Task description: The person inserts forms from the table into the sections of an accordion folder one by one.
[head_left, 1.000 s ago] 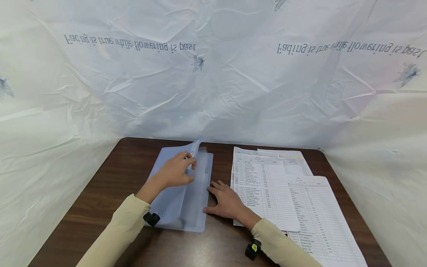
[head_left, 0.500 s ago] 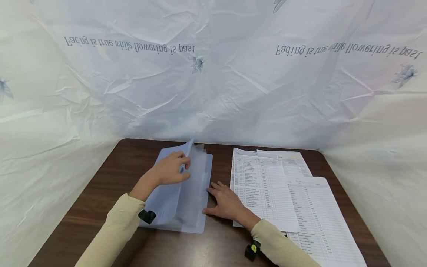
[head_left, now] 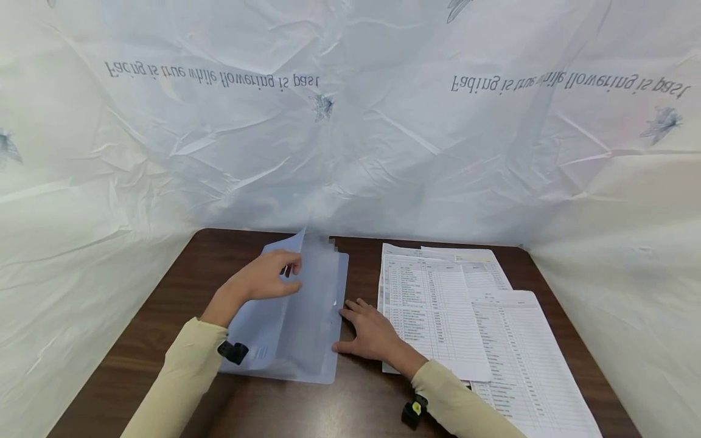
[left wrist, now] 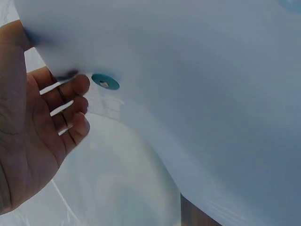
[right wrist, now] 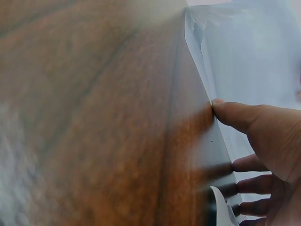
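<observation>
A translucent bluish plastic document folder lies on the table, its cover flap raised and bent toward the left. My left hand pinches the flap's free edge between thumb and forefinger; the other fingers are loosely bent. Close to those fingers, the left wrist view has a round blue-green snap button on the plastic. Along the folder's right edge, my right hand lies with spread fingers. Its thumb and fingertips touch that edge in the right wrist view.
Several overlapping printed sheets lie at the right of the dark wooden table, just beyond my right hand. Crinkled white sheeting with printed text hangs behind the table and along both sides.
My left hand has moved left, carrying the flap's edge with it, and more of the folder's inside shows. My right hand has stayed in place.
</observation>
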Available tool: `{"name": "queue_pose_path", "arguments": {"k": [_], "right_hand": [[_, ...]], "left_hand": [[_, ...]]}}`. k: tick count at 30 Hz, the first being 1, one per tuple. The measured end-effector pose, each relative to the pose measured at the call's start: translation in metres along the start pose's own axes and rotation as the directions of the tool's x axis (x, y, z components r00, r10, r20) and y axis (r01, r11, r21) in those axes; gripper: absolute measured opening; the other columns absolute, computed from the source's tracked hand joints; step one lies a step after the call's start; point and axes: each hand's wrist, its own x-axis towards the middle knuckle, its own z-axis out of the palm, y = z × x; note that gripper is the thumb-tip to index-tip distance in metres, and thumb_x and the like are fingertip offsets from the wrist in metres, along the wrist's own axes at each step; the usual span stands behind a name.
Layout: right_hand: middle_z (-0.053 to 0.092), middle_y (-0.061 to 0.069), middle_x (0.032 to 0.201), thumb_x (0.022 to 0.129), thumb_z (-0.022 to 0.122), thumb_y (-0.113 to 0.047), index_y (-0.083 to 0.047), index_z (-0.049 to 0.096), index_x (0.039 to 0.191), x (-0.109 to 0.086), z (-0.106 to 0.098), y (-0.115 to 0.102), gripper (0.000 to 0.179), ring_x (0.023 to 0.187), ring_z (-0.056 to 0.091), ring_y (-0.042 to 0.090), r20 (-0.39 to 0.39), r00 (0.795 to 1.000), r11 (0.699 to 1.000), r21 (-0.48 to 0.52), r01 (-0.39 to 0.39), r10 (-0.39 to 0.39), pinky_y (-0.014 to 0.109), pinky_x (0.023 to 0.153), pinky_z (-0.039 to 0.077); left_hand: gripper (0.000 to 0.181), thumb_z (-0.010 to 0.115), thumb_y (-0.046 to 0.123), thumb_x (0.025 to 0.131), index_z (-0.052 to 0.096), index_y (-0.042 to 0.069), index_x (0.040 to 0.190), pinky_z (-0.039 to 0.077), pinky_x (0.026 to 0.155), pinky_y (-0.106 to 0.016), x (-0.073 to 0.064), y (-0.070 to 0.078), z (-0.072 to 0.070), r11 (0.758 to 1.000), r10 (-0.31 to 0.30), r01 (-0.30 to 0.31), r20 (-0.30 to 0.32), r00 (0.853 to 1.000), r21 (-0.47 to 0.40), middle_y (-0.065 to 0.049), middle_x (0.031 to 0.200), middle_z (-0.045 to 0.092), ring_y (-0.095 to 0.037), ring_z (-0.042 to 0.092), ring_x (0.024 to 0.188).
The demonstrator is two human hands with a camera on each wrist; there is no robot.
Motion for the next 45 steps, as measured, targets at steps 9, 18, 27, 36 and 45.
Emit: {"name": "queue_pose_path", "arguments": {"k": [9, 18, 27, 36, 45], "right_hand": [[0.047, 0.015, 0.155, 0.085, 0.072, -0.064, -0.011, 0.058, 0.144, -0.003, 0.002, -0.003, 0.081, 0.146, 0.038, 0.039, 0.012, 1.000, 1.000, 0.005, -0.001, 0.000, 0.053, 0.111, 0.039], [0.048, 0.016, 0.154, 0.084, 0.074, -0.061, -0.010, 0.059, 0.143, -0.006, -0.002, -0.001, 0.080, 0.145, 0.039, 0.040, 0.005, 1.000, 1.000, 0.019, -0.009, 0.009, 0.055, 0.111, 0.039], [0.046, 0.016, 0.155, 0.084, 0.074, -0.062, -0.010, 0.057, 0.144, -0.002, -0.001, 0.001, 0.081, 0.146, 0.038, 0.040, 0.004, 1.000, 1.000, 0.016, -0.002, 0.002, 0.054, 0.112, 0.038], [0.045, 0.015, 0.155, 0.086, 0.073, -0.060, -0.010, 0.057, 0.144, -0.001, -0.005, 0.001, 0.078, 0.147, 0.037, 0.038, 0.007, 1.000, 0.999, 0.036, 0.006, -0.006, 0.054, 0.112, 0.038], [0.043, 0.014, 0.157, 0.087, 0.073, -0.059, -0.012, 0.057, 0.144, -0.012, -0.021, 0.003, 0.075, 0.148, 0.036, 0.036, -0.040, 0.998, 0.993, 0.105, 0.049, -0.045, 0.052, 0.109, 0.042]], "left_hand": [[0.018, 0.077, 0.022, 0.085, 0.061, 0.018, 0.093, 0.042, 0.065, -0.031, -0.014, -0.009, 0.001, 0.993, 0.011, -0.021, -0.087, 0.996, -0.115, 0.002, 0.076, 0.054, -0.014, 0.048, 0.068], [0.024, 0.080, 0.021, 0.087, 0.061, 0.015, 0.101, 0.045, 0.067, -0.031, -0.020, -0.019, 0.004, 0.972, 0.002, -0.038, -0.154, 0.988, -0.233, 0.001, 0.078, 0.053, -0.015, 0.050, 0.068], [0.022, 0.079, 0.016, 0.090, 0.062, 0.011, 0.102, 0.046, 0.072, -0.042, -0.026, -0.027, 0.009, 0.931, -0.028, -0.060, -0.233, 0.972, -0.359, -0.003, 0.094, 0.059, -0.022, 0.050, 0.077], [0.020, 0.077, 0.015, 0.091, 0.060, 0.012, 0.103, 0.050, 0.077, -0.046, -0.030, -0.026, 0.004, 0.927, -0.051, -0.040, -0.231, 0.972, -0.373, -0.002, 0.096, 0.059, -0.019, 0.051, 0.082], [0.020, 0.076, 0.015, 0.091, 0.060, 0.012, 0.102, 0.050, 0.074, -0.037, -0.031, -0.026, -0.001, 0.938, -0.063, -0.029, -0.251, 0.966, -0.346, -0.002, 0.093, 0.057, -0.017, 0.050, 0.079]]}}
